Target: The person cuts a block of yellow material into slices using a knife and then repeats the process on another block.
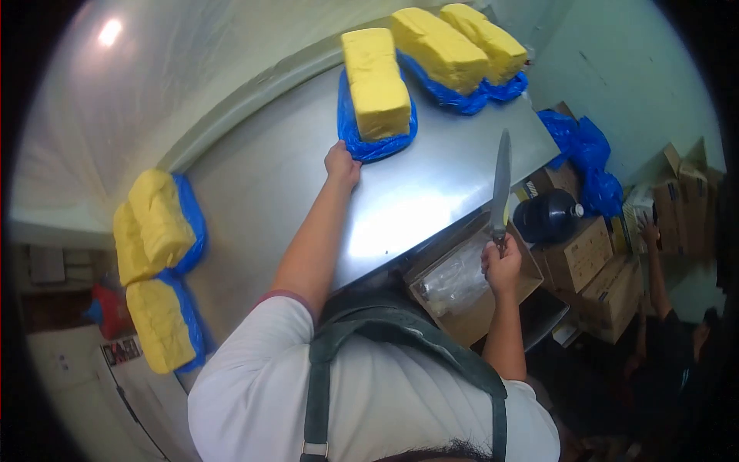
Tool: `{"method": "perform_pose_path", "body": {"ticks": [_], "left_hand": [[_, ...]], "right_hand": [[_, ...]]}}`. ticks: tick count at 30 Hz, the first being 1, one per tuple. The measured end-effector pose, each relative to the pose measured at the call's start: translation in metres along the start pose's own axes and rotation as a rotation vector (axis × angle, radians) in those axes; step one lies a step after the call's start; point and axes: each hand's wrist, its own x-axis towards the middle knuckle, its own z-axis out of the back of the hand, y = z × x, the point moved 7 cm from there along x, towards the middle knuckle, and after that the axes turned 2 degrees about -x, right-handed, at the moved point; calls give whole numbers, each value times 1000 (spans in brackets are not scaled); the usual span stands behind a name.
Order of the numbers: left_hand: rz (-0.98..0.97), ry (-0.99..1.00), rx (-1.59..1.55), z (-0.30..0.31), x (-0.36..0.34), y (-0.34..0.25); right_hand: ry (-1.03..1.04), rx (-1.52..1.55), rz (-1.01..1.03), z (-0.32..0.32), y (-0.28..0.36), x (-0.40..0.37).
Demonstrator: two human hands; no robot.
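My left hand [342, 165] is closed on the near edge of a blue plastic bag [376, 149]. On that bag lies a big yellow block that looks like butter [376, 81], its long side running away from me. My right hand [502, 266] grips the handle of a knife [503, 179], blade pointing up and away, held out past the table's front edge. Two more yellow blocks [440, 50] rest on blue plastic at the far right end. Several others [160, 323] sit on blue plastic at the left end.
A shiny metal table [277, 165] spans the middle. Below its right side are an open carton with clear plastic [458, 285], a dark round bottle [546, 215], stacked cardboard boxes [589, 258] and crumpled blue plastic [596, 165]. Another person's arm [656, 269] reaches up at the right.
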Motion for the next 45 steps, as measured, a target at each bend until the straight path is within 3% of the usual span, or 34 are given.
{"method": "perform_pose_path", "body": {"ticks": [3,9,12,15,18,20,22,31,33,34,37,39,40,42,44,45], "left_hand": [[60,147,150,38,-49,-44],[43,146,246,179,-125,-110],[3,101,271,223,-176,-151],[-162,0,221,262,-208,-179],[1,-183,-1,298,-249,-162],[36,-238,38,296,-271,-154],[37,-153,16,280,-287,-148],[-16,40,-4,259,-265,-145],[-17,70,26,265,-253,-140],[-13,69,27,268,-251,-138],[-79,-91,268,281,-252,-145],[-100,-147,964,292,-254,-163],[-93,-154,968,294,-258,-173],[173,-23,970,292,-260,-178],[57,51,1044,286,-254,-216],[-141,-47,1063,289,-241,-244]], "right_hand": [[123,98,46,-32,20,2],[337,31,162,-97,59,-27],[421,14,207,-134,76,-58],[503,-197,258,-167,91,-86],[551,-330,269,-192,96,-116],[604,-357,377,-212,107,-129],[607,-443,377,-222,106,-134],[706,-528,403,-257,121,-152],[673,-596,581,-264,126,-158],[672,-597,576,-266,126,-160],[674,-661,632,-272,136,-172],[727,-722,612,-278,142,-183],[733,-718,604,-279,145,-187],[825,-773,554,-286,140,-194],[789,-788,626,-288,134,-201],[749,-805,707,-289,136,-203]]}}
